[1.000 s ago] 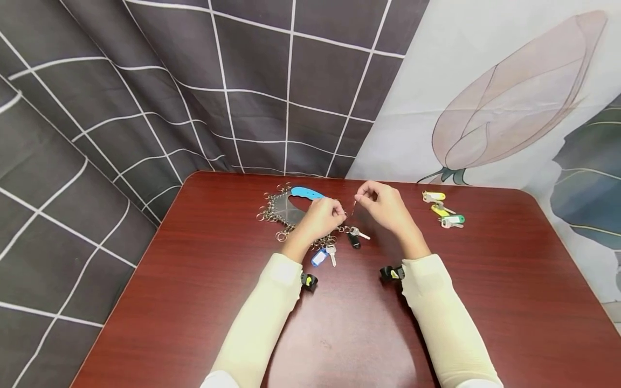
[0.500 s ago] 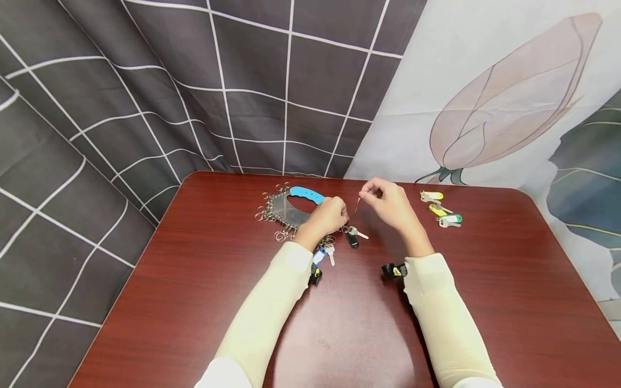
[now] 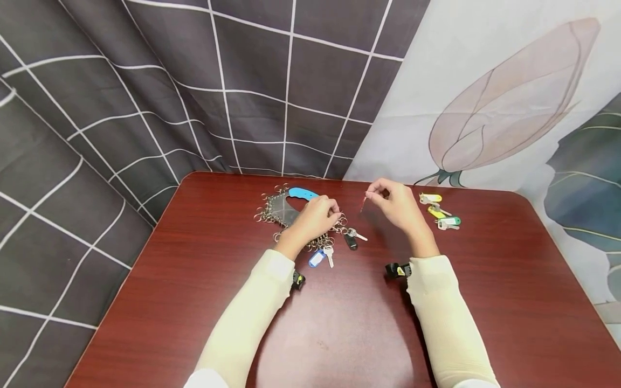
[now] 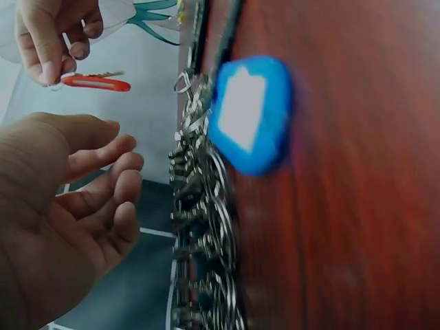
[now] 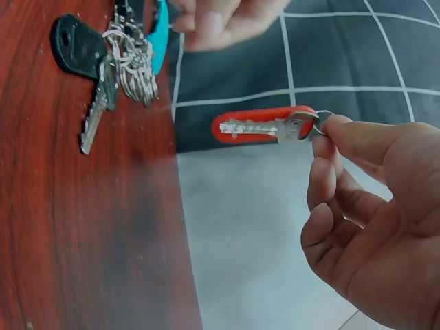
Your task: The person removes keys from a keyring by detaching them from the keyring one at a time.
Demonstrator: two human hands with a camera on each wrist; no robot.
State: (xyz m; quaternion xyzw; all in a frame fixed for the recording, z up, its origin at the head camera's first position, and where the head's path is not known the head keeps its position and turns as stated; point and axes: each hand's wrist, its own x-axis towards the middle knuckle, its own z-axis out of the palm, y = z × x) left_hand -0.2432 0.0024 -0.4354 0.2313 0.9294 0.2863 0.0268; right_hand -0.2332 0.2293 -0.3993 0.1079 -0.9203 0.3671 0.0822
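My right hand pinches the small ring of a red key tag between thumb and forefinger, and a silver key hangs with the tag, off the table. My left hand is over the near side of a clear plate with a blue handle. Its fingers are loosely bent, with nothing between them in the left wrist view. Metal clasps and rings line the plate's edge. At that edge lie a blue key tag with a key and a black key tag with a key.
Two yellow key tags and a green key tag, with keys, lie at the back right of the brown table. A dark grid-patterned curtain and a white flowered cloth hang behind the table.
My left hand went right and slightly forward, then drew back left from the plate's right end. My right hand shifted right with the red tag and key, so the hands are farther apart.
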